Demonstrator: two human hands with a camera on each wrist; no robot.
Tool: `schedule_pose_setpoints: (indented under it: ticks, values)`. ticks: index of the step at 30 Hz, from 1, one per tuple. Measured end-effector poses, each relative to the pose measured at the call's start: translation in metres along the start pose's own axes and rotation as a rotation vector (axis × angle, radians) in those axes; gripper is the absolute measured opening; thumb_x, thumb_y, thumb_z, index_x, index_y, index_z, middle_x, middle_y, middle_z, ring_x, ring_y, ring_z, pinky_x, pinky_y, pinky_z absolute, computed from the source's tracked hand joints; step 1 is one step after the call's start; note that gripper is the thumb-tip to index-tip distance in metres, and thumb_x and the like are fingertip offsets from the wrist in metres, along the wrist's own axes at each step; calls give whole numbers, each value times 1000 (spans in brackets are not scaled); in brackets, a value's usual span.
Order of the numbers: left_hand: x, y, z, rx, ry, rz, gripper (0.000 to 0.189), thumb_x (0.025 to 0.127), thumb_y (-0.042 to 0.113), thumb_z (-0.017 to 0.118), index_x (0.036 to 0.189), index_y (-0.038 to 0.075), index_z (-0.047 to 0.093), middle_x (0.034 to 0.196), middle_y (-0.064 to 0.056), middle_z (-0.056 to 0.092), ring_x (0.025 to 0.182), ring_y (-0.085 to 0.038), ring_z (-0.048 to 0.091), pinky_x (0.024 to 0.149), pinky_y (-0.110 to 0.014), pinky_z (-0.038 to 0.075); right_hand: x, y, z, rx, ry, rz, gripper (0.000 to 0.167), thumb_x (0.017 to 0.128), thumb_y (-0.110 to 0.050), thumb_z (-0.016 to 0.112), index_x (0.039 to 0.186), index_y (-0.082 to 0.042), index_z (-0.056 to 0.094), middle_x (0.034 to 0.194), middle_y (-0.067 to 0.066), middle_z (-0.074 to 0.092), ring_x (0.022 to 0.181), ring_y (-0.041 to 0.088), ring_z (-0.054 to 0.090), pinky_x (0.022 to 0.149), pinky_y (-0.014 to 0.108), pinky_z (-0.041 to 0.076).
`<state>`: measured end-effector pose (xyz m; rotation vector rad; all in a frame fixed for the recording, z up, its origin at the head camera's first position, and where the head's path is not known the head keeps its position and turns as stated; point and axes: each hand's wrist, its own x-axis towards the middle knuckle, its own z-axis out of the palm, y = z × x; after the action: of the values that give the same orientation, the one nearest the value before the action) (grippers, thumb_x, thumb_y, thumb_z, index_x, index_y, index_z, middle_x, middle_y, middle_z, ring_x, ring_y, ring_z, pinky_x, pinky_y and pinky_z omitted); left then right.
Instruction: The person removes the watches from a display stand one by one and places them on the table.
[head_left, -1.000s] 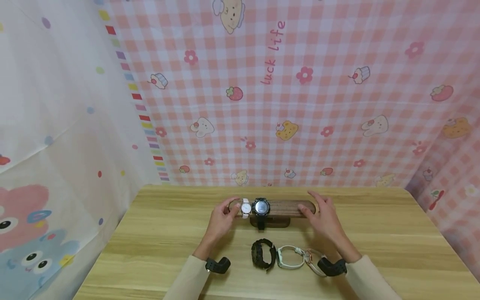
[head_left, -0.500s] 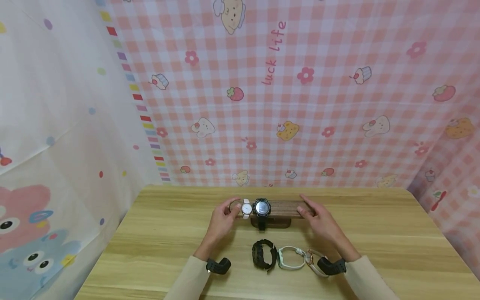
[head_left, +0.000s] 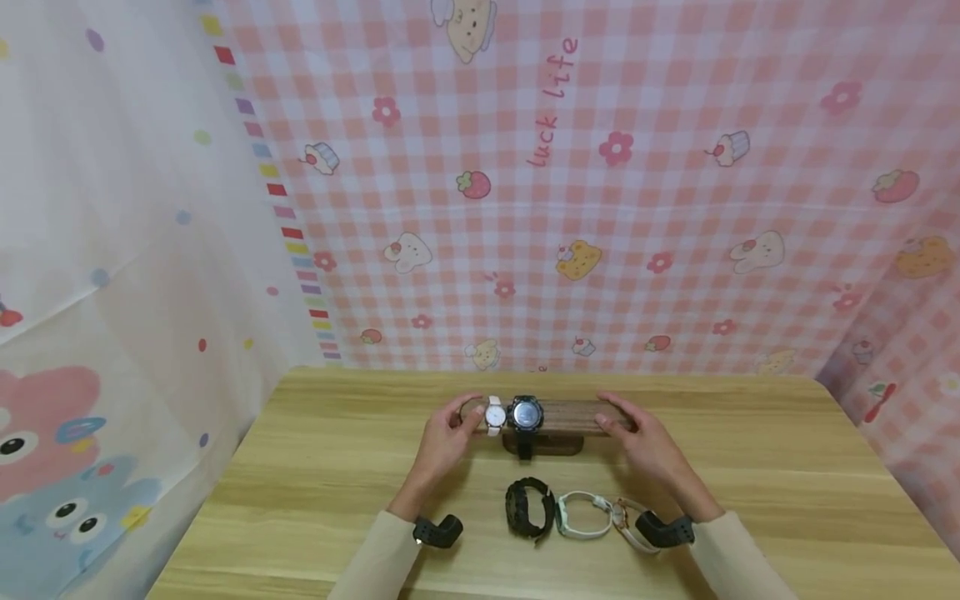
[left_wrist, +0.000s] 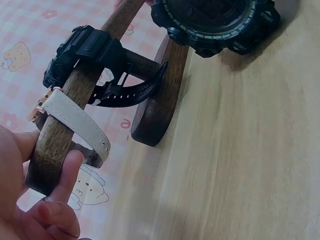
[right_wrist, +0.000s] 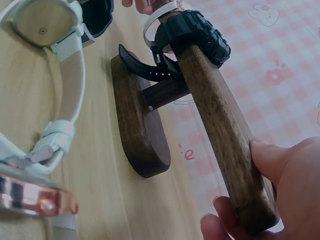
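A dark wooden watch stand [head_left: 573,417] has a long bar held above a rounded base [left_wrist: 155,120]. My left hand [head_left: 444,437] grips the bar's left end between thumb and fingers. At the right end, my right hand [head_left: 647,437] holds the bar the same way, its thumb [right_wrist: 272,160] on one side and fingers on the other. Near my left fingers, a small watch with a white strap [head_left: 495,415] hangs around the bar. Touching or close beside it is a black digital watch [head_left: 527,414], its strap end dangling toward the base.
Nearer me on the wooden table [head_left: 315,500] lie a chunky black watch [head_left: 517,510], a white watch [head_left: 585,533] and a rose-gold watch [head_left: 621,515] with a light strap, partly behind my right wrist camera. A pink checked cloth [head_left: 525,217] hangs behind.
My right hand has shifted slightly left along the bar, and its raised forefinger has come down behind the bar. My left hand keeps its hold. The watches stay in place.
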<state>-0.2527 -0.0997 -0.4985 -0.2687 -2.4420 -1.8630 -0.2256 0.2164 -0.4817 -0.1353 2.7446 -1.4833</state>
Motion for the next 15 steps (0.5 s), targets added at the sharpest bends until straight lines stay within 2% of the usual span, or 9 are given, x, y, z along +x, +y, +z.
schedule_pose_setpoints:
  ticks: [3,5,7,10,15]
  values:
    - [0,1,0,44,6,-7,34,99,22,63,130,8,64,75,-4,59,71,-28,62,65,-37,58,1,0,-2,-6,-1,7,53,100,-41,58,146,-17,49,151,18,44,111,30,54,86,39,42]
    - [-1,2,0,80,13,-8,34,99,24,63,129,10,65,71,-1,56,66,-22,58,57,-30,52,1,-1,-2,-8,-3,14,53,99,-40,59,146,-17,50,150,19,45,109,30,54,85,38,42]
    - [-1,2,-1,107,17,-9,34,98,27,63,129,12,65,69,0,53,62,-16,52,52,-25,44,0,-3,-3,-18,-1,21,52,99,-39,59,145,-17,50,149,19,45,113,29,54,89,39,42]
    - [-1,3,-2,130,16,-26,37,98,32,63,130,14,65,73,-1,54,59,-12,47,50,-24,39,0,-5,-4,-20,-4,29,53,99,-40,59,145,-16,50,150,20,44,119,33,53,93,46,44]
    - [1,4,-4,161,15,-37,39,98,35,62,131,14,65,89,-8,62,60,-14,48,51,-27,42,1,-9,-4,-23,-7,18,53,99,-40,58,144,-13,51,150,21,44,126,36,50,99,54,42]
